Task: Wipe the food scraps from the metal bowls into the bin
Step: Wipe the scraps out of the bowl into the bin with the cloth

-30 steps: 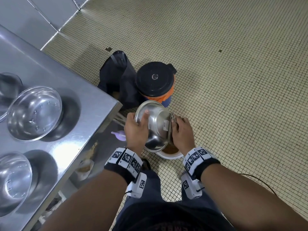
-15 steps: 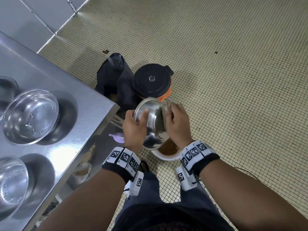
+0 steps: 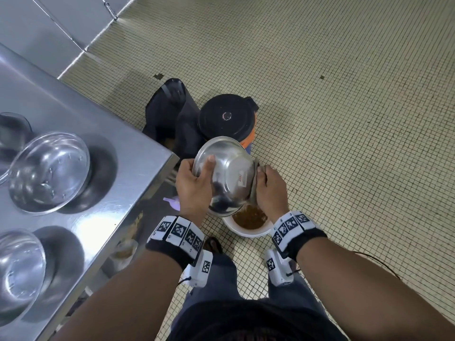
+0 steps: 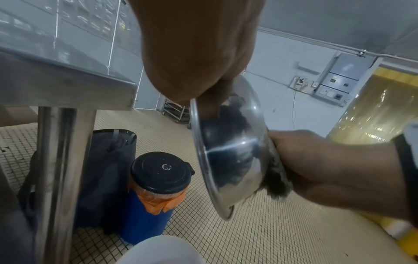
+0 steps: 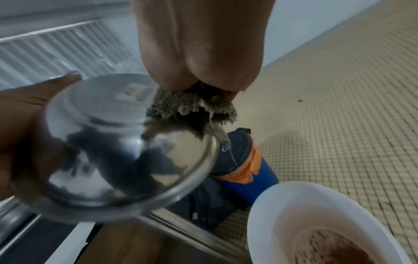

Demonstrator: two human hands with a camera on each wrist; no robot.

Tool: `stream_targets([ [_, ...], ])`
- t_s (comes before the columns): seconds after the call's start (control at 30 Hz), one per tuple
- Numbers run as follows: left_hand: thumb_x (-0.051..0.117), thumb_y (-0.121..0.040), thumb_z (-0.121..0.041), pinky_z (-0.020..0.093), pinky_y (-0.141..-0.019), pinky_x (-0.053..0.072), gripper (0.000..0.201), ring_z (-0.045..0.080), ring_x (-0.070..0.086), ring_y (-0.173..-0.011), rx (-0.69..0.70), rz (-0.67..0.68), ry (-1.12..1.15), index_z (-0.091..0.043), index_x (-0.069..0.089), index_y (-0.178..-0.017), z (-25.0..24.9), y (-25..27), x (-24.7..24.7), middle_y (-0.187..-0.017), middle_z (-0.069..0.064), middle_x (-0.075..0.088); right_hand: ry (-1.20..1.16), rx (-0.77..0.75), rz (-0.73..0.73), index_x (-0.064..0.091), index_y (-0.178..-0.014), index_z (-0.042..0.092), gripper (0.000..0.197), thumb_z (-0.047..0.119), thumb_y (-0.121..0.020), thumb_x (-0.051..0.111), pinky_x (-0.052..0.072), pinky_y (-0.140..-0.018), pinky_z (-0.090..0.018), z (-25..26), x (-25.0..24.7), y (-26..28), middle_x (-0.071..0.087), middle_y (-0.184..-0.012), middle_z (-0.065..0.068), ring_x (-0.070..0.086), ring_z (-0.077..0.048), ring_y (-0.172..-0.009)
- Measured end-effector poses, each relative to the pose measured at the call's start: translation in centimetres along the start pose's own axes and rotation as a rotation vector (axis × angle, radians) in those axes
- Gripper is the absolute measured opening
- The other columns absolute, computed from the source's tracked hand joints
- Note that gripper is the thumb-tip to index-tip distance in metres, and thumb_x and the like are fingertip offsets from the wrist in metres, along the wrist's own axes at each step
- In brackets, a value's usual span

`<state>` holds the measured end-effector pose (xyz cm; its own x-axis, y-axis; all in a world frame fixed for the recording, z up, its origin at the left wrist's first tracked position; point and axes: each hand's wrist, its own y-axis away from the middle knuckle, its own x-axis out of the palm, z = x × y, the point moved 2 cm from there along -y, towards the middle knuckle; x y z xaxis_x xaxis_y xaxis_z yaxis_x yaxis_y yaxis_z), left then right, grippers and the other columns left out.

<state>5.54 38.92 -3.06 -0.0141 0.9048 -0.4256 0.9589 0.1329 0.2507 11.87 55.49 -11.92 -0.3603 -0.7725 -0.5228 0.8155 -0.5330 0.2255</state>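
A commercial kitchen's wash-up area. A stainless steel worktop [image 3: 81, 124] at nine o'clock carries metal bowls [image 3: 49, 172]. Small mosaic floor tiles [image 3: 344, 94] spread toward twelve.

head view: high, looking steeply down past both forearms onto the tiled floor [image 3: 344, 119]. left wrist view: low, close under the palm, facing across toward the far wall. right wrist view: close, looking down and forward. all three share the tilted metal bowl [image 3: 229, 175] and black-lidded blue barrel [image 4: 158, 178].
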Motion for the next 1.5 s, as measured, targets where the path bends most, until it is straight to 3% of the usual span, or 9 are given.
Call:
stream_targets([
  [0.27,0.068,-0.094,-0.054,0.046,-0.092,0.058,0.038,0.019,0.066,-0.093,-0.058,-0.124,0.126,-0.018,0.059,-0.100,-0.5,-1.1,0.4,-0.099,0.006,0.067,0.018,-0.078,-0.018,0.056,-0.091,0.023,0.027,0.031,-0.111,0.040,0.051,-0.080,-0.036,0.5,0.9,2.1,0.055,-0.081,0.018,0.053,0.000,-0.075],
  [0.43,0.068,-0.095,-0.050,0.046,-0.084,0.060,0.035,0.023,0.068,-0.087,-0.006,-0.109,0.103,-0.018,0.056,-0.097,-0.6,-0.9,1.2,-0.090,0.002,0.065,0.038,-0.402,-0.076,0.062,-0.133,0.006,0.041,0.032,-0.108,0.040,0.048,-0.075,-0.023,2.9,1.3,2.5,0.059,-0.114,-0.008,0.051,-0.007,-0.089],
  [0.57,0.065,-0.098,-0.047,0.034,-0.069,0.054,0.036,0.013,0.059,-0.072,0.042,-0.054,0.051,-0.012,0.057,-0.097,-0.3,-0.4,1.9,-0.084,-0.001,0.061,0.051,-0.498,-0.128,0.058,-0.139,0.006,0.045,0.032,-0.108,0.039,0.046,-0.082,-0.021,4.7,1.2,1.6,0.056,-0.119,-0.008,0.051,-0.008,-0.098],
  [0.67,0.065,-0.100,-0.043,0.024,-0.066,0.048,0.030,0.005,0.055,-0.069,0.074,-0.010,0.018,-0.014,0.058,-0.098,-0.2,0.2,2.1,-0.083,-0.004,0.060,0.041,-0.443,-0.156,0.058,-0.138,0.009,0.041,0.031,-0.108,0.040,0.049,-0.076,-0.022,4.8,0.5,0.2,0.052,-0.114,-0.002,0.051,-0.007,-0.094],
  [0.87,0.067,-0.097,-0.048,0.036,-0.078,0.056,0.029,0.019,0.064,-0.081,0.073,-0.024,0.014,-0.021,0.058,-0.095,-0.1,0.4,1.2,-0.089,0.002,0.066,0.103,-0.127,-0.066,0.059,-0.128,0.015,0.036,0.034,-0.111,0.034,0.045,-0.072,-0.016,1.2,-0.4,-0.5,0.048,-0.111,0.004,0.045,0.002,-0.079],
  [1.07,0.068,-0.098,-0.044,0.033,-0.075,0.054,0.033,0.011,0.060,-0.076,0.113,-0.014,-0.029,-0.013,0.059,-0.105,0.3,-0.2,0.4,-0.087,-0.001,0.064,0.157,-0.020,-0.018,0.063,-0.114,0.017,0.036,0.035,-0.111,0.033,0.045,-0.077,-0.032,-1.1,-0.8,0.5,0.061,-0.107,-0.005,0.052,-0.011,-0.086],
  [1.27,0.067,-0.099,-0.041,0.025,-0.068,0.047,0.030,0.004,0.057,-0.072,0.104,-0.036,-0.054,-0.012,0.059,-0.105,0.5,0.2,0.9,-0.084,-0.006,0.062,-0.019,-0.391,-0.107,0.057,-0.140,0.012,0.039,0.031,-0.110,0.039,0.041,-0.083,-0.003,4.8,-0.3,2.3,0.057,-0.117,0.000,0.047,0.004,-0.097],
  [1.37,0.067,-0.099,-0.041,0.030,-0.074,0.052,0.029,0.008,0.060,-0.077,0.109,-0.037,-0.034,-0.013,0.059,-0.103,-0.1,0.5,1.2,-0.087,-0.003,0.063,0.016,-0.419,-0.089,0.053,-0.146,0.010,0.047,0.034,-0.108,0.037,0.048,-0.082,-0.018,4.7,0.7,3.0,0.054,-0.126,-0.009,0.054,-0.009,-0.097],
  [1.5,0.069,-0.096,-0.047,0.043,-0.083,0.059,0.029,0.023,0.068,-0.089,0.074,-0.018,0.018,-0.020,0.058,-0.100,-0.1,0.4,0.3,-0.093,0.003,0.068,0.105,-0.177,-0.029,0.050,-0.147,0.015,0.042,0.029,-0.110,0.037,0.055,-0.084,-0.035,2.0,-0.2,2.3,0.055,-0.129,-0.010,0.055,-0.015,-0.098],
])
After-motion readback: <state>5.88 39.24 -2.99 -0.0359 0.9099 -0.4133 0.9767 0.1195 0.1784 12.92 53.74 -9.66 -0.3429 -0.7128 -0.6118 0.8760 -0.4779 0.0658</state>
